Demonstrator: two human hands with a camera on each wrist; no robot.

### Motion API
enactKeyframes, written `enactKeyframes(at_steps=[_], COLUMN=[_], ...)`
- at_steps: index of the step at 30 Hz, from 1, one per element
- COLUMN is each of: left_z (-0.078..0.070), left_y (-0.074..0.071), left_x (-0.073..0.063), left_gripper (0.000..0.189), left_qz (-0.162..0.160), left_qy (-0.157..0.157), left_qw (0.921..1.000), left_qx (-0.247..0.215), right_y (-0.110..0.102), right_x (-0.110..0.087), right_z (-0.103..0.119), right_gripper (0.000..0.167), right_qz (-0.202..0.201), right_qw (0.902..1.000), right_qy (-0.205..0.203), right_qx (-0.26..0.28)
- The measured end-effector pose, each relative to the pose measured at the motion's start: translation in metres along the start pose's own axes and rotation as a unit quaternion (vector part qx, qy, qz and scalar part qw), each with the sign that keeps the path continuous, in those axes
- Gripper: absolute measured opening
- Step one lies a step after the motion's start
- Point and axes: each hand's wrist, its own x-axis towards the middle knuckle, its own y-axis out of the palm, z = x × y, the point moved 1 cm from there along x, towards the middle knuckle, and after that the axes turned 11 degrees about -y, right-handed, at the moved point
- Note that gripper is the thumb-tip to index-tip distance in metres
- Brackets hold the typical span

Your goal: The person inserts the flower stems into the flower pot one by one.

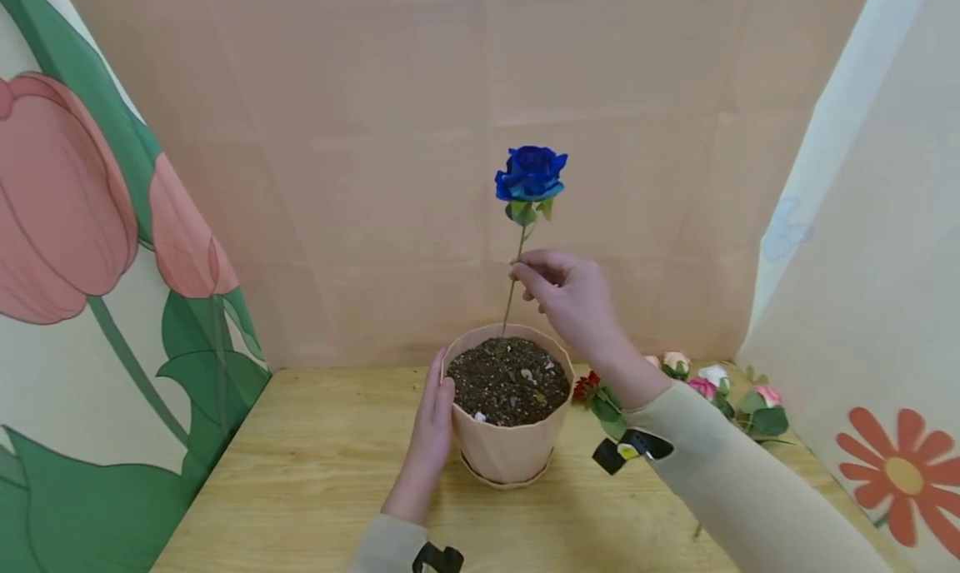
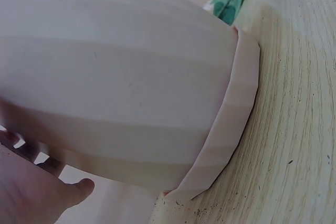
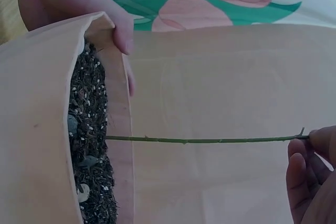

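A blue rose [image 1: 531, 175] on a thin green stem [image 3: 210, 140] stands in the dark soil [image 1: 510, 381] of a pale pink flowerpot [image 1: 506, 452], near its far side. My right hand [image 1: 573, 298] pinches the stem between thumb and fingertips, some way below the bloom. The stem's lower end is hidden in the soil. My left hand [image 1: 435, 402] rests with extended fingers against the pot's left side, fingertips up near the rim. In the left wrist view, that hand [image 2: 37, 187] lies along the ribbed pot wall [image 2: 121, 77]. The pot sits upright on a matching saucer [image 2: 228, 124].
Several loose artificial flowers [image 1: 712, 381], pink, white and red, lie on the wooden table [image 1: 337, 456] to the right, partly behind the right forearm. A pink backdrop [image 1: 360, 181] rises behind the pot. Flower-printed panels [image 1: 67, 206] flank both sides. Soil crumbs [image 2: 202, 213] dot the tabletop beside the saucer.
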Motion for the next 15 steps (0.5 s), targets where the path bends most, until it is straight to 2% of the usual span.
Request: enactKeyframes(at_steps=[11, 15], left_z=[-0.001, 0.0], left_y=[-0.003, -0.003], left_x=[-0.002, -0.002], left_gripper=[0.056, 0.057], left_qz=[-0.004, -0.004], left_qy=[-0.014, -0.017], left_qw=[0.9999, 0.9998], left_qx=[0.001, 0.002], right_y=[0.034, 0.045], right_x=[0.018, 0.024], right_z=[-0.012, -0.018], right_gripper=[0.022, 0.02], right_qz=[0.002, 0.008], right_qw=[0.9991, 0.9994], right_qy=[0.025, 0.016], right_qx=[0.035, 0.029])
